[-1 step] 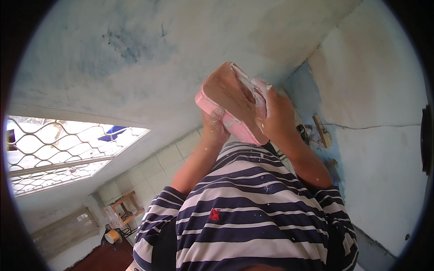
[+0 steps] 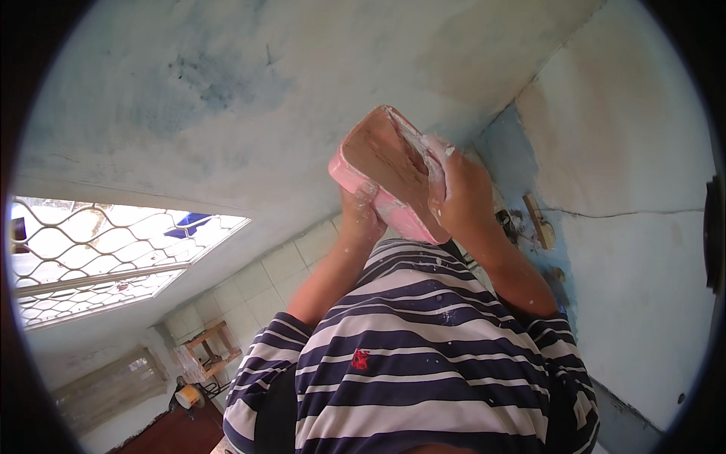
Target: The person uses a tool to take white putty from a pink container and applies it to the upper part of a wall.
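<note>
Pink round-cornered oblong tub (image 2: 349, 176): tilted, raised between both hands in front of the navy-and-white striped cloth shirt (image 2: 423, 348); brownish inside, white smears along one edge.
Left hand (image 2: 360, 215): clasping its pink side.
Right hand (image 2: 464, 189): white-smeared, gripping the opposite edge.

Striped shirt (image 2: 423, 363), navy and off-white, white-flecked; red emblem (image 2: 361, 359) toward left sleeve (image 2: 259, 363). Left hand (image 2: 358, 212), right hand (image 2: 463, 193) bare, smeared.
</note>
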The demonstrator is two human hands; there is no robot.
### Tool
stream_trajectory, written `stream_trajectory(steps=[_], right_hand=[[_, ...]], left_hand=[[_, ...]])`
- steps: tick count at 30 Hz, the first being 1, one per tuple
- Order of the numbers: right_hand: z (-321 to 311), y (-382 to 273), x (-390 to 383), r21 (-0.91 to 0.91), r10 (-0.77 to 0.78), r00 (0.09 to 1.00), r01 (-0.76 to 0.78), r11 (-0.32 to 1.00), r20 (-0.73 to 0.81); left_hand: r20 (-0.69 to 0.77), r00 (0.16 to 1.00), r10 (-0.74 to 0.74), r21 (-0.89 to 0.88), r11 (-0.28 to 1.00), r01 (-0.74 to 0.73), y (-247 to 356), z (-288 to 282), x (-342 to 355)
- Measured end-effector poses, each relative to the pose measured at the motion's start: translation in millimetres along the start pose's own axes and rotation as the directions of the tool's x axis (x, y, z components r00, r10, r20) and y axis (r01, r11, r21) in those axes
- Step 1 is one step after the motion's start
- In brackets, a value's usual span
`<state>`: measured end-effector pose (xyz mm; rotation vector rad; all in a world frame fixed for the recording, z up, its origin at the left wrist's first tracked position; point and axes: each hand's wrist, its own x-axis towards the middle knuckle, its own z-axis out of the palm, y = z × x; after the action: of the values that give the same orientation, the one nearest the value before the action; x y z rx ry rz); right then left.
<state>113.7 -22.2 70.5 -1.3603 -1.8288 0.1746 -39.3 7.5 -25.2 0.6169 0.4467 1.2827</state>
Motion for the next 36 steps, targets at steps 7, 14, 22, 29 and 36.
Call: stream_trajectory(steps=[7,14,22,29,36], right_hand=[[-31.9,44.0,-1.3,0.014,0.080,0.996,-0.080,0.997,-0.033],[-87.7,110.4,-3.3,0.161,0.248,0.957,-0.223,0.961,-0.151],[-153.5,164.4,-9.0,0.004,0.148,0.973,-0.150,0.989,-0.178],[-184.7,203.5,-21.5,-0.043,0.003,0.976,-0.013,0.999,-0.218],[-213.4,226.8,-31.8,-0.017,0.138,0.948,-0.149,0.989,-0.286]], left_hand=[[0.107,0.993,0.047,0.048,0.997,-0.052,-48.3,23.6,29.2],[0.177,0.981,0.076,0.061,0.994,-0.088,-107.4,70.2,67.9],[0.069,0.994,-0.086,-0.094,0.991,0.092,-175.5,126.0,91.0],[0.152,0.982,-0.116,-0.080,0.988,0.129,-224.7,162.0,88.1],[0.233,0.958,-0.166,-0.048,0.982,0.182,-250.9,183.5,100.9]])
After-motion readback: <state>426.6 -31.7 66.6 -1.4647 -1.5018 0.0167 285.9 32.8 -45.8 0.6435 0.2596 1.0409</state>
